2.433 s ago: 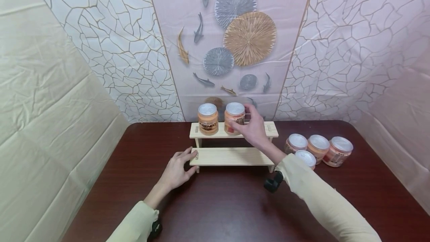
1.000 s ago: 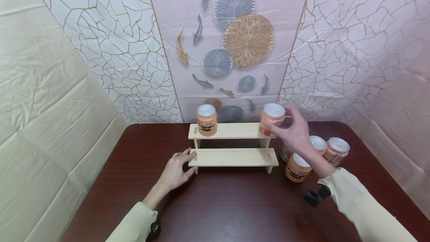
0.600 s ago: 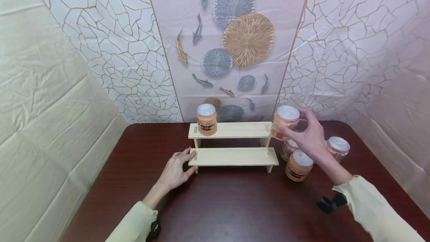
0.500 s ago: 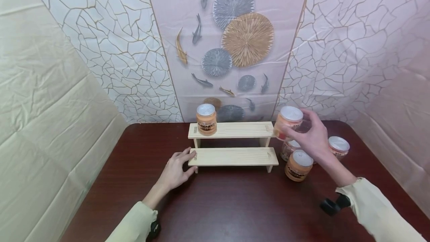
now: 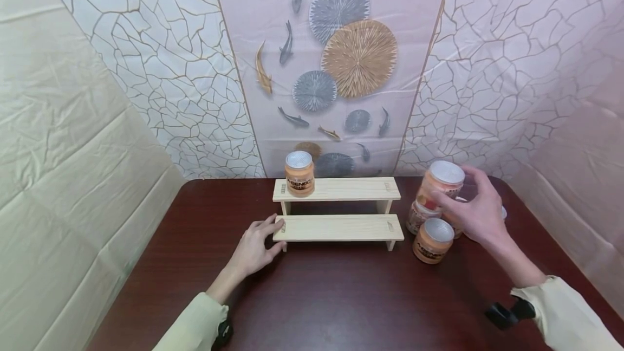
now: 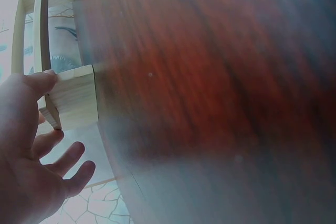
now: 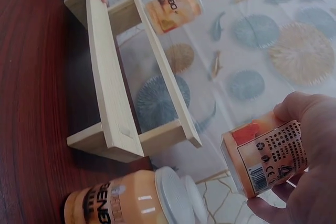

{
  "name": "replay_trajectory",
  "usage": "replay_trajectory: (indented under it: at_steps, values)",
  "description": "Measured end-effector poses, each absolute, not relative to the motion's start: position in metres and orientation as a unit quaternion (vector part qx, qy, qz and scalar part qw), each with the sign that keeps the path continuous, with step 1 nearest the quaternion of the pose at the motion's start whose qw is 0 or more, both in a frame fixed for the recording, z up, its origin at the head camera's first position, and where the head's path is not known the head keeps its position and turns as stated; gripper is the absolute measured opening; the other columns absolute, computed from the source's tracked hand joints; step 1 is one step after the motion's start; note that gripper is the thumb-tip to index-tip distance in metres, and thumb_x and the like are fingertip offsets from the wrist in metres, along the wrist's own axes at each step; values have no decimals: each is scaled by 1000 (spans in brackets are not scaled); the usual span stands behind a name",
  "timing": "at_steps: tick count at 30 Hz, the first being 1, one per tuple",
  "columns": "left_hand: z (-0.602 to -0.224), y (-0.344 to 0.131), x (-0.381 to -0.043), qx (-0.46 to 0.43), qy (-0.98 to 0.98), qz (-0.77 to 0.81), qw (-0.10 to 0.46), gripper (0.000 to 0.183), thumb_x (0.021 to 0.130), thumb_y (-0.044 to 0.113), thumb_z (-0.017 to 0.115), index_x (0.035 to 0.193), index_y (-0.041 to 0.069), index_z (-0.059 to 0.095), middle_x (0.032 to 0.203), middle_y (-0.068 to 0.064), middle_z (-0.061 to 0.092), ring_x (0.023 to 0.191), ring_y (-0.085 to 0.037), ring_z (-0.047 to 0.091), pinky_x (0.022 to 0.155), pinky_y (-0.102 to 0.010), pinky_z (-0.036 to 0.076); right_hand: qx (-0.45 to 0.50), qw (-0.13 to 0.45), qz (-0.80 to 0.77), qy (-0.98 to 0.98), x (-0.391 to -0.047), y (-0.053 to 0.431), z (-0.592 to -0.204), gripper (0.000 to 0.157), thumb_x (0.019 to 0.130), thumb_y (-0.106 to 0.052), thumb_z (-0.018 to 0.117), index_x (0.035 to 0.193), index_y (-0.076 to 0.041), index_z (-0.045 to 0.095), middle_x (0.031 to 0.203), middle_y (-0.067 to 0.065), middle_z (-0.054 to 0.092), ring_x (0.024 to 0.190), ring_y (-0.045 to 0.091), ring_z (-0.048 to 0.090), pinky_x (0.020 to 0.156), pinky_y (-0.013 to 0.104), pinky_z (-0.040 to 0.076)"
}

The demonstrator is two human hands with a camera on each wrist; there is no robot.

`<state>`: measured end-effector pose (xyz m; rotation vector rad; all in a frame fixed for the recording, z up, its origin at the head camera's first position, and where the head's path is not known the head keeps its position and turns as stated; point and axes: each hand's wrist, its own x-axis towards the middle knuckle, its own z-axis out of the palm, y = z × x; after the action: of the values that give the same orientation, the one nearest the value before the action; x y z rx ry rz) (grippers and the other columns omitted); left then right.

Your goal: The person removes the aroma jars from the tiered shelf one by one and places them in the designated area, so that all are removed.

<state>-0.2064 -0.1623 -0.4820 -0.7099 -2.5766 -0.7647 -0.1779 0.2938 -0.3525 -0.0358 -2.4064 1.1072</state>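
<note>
In the head view my right hand (image 5: pixel 480 210) grips an orange jar (image 5: pixel 442 182) with a silvery-white lid, thumb on the near side. That jar is in the air over other jars at the right; its barcode label faces the right wrist camera. My left hand (image 5: pixel 255 245) holds the left end of a two-tier pale wooden shelf (image 5: pixel 336 227), pinching the lower board between thumb and finger in the left wrist view. Another orange jar (image 5: pixel 299 179) stands upright on the left part of the upper board (image 5: pixel 351 188).
Right of the shelf, a similar jar (image 5: pixel 433 242) stands on the dark red-brown table (image 5: pixel 331 297). Behind it are more jars, partly hidden by my right hand and the held jar. A patterned cloth (image 5: pixel 361 58) hangs behind the table.
My right hand has lifted the second jar off the upper board and carried it right, past the shelf's end, over the other jars. My left hand stays in place.
</note>
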Motion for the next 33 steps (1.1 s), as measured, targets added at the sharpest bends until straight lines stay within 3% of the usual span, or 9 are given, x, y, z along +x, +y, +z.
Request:
replay_trajectory:
  at_steps: [6,13,21,33]
  values:
    - [-480,-162,-206,-260,-908,-270,187,51,82,21,82,127,3,69,135,-24,58,107,-48,60,82,-64,48,-31,243,404,-881,-169,307,-352,75,83,-30,83,142,-2,46,126,20,54,91,16,49,69,21,40]
    - [-480,-162,-206,-252,-912,-273,176,52,82,21,82,129,3,68,136,-23,57,109,-48,59,85,-65,47,-56,233,402,-884,-160,321,-357,78,83,-31,83,144,-2,44,130,22,53,103,23,49,75,21,36]
    - [-480,-162,-206,-249,-913,-270,176,51,83,21,82,128,3,68,137,-22,57,109,-48,59,85,-64,47,-57,237,399,-884,-150,334,-363,79,82,-28,83,143,1,42,127,23,53,92,2,46,70,15,37]
    - [-482,-163,-207,-256,-910,-270,183,51,82,19,82,128,2,68,136,-24,58,109,-48,59,86,-63,48,-74,253,387,-883,-137,345,-377,76,81,-23,84,141,5,44,126,26,54,92,-1,43,74,15,33]
